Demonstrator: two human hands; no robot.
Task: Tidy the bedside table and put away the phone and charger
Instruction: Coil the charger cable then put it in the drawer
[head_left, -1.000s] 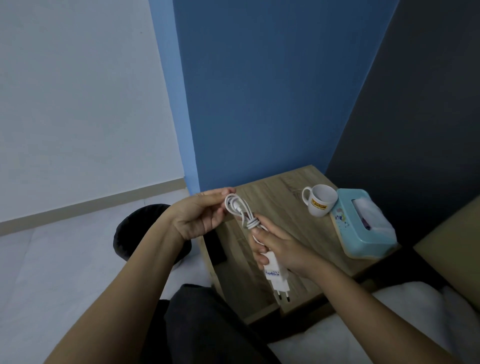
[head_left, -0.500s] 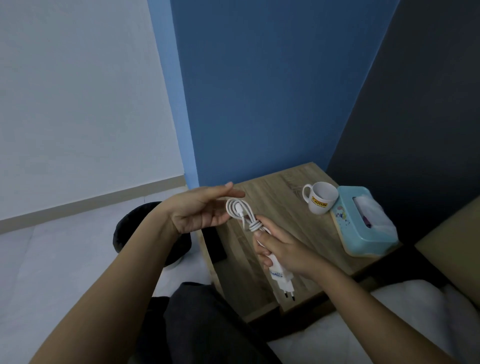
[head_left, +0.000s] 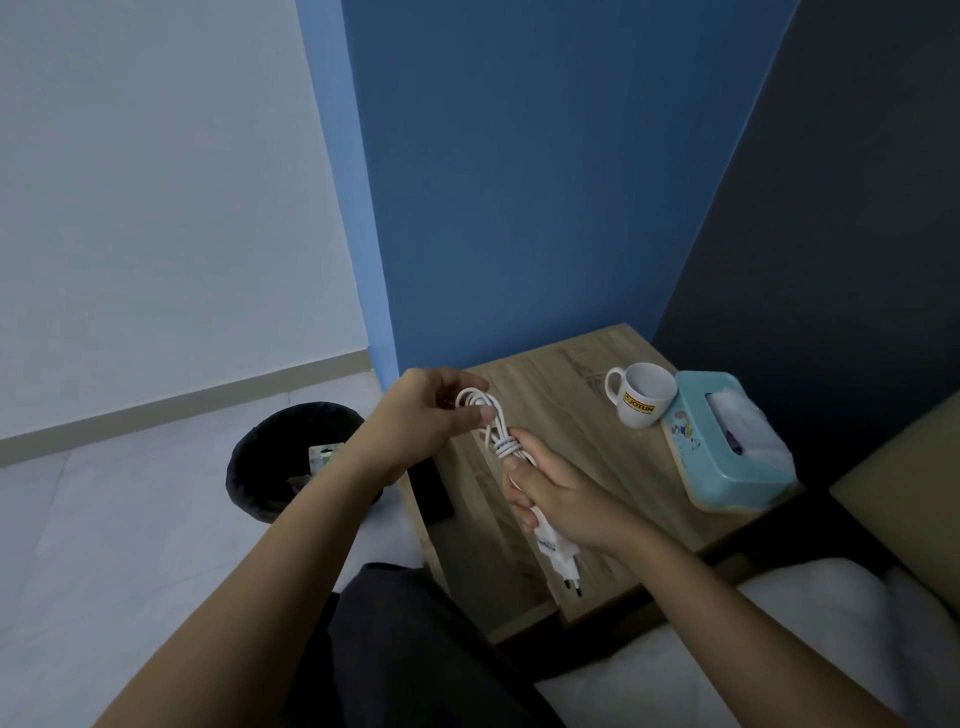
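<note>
We held the white plug-in charger (head_left: 558, 551) in our right hand (head_left: 563, 499), fingers closed round its body above the front edge of the wood-grain bedside table (head_left: 587, 457), prongs downward; our left hand (head_left: 426, 421) pinched the looped white cable (head_left: 491, 421), probably to keep the coil tight for storing; a white mug (head_left: 641, 395) and a pale blue tissue box (head_left: 727, 441) sat on the table's far side; we saw no phone.

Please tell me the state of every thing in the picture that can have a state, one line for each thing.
Charger cable: coiled, wrapped at the middle, held over the table.
Charger plug: unplugged, prongs pointing down.
Left hand: fingers pinching the cable loops.
Right hand: closed around the charger body.
Mug: upright on the bedside table; contents cannot be told.
Tissue box: open on top, tissue showing.
Bin: open, some rubbish inside.
</note>
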